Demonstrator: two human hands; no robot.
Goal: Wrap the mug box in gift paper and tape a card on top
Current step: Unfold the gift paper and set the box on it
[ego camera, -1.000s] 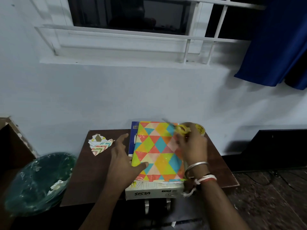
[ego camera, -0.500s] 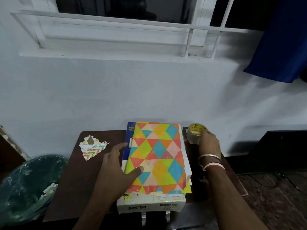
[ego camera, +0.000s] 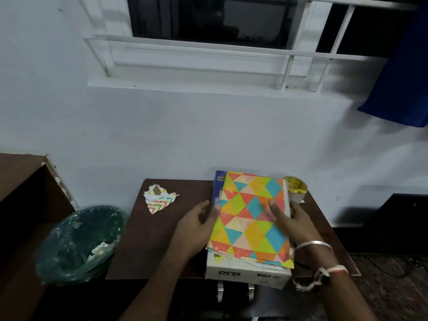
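Observation:
A sheet of gift paper point(ego camera: 250, 218) printed with coloured triangles lies on top of a white box point(ego camera: 245, 273) marked SISTA, at the front of a dark brown table point(ego camera: 162, 239). My right hand point(ego camera: 291, 221) holds the paper's right edge, with the thumb on top and the fingers curled round the side. My left hand point(ego camera: 196, 225) rests relaxed against the left edge of the paper; its fingertips touch the side of the stack. A blue flat item point(ego camera: 216, 188) pokes out under the paper at the back left. A tape roll point(ego camera: 296, 188) with a yellow core stands just beyond my right hand.
Torn scraps of patterned paper point(ego camera: 159, 198) lie at the table's back left. A green bin point(ego camera: 78, 242) lined with plastic stands left of the table. A brown cabinet point(ego camera: 23, 181) is at the far left, and the white wall runs right behind the table.
My right hand has left the tape roll and come back to grip the paper's right edge. My left thumb has slid off the paper's top to its left edge.

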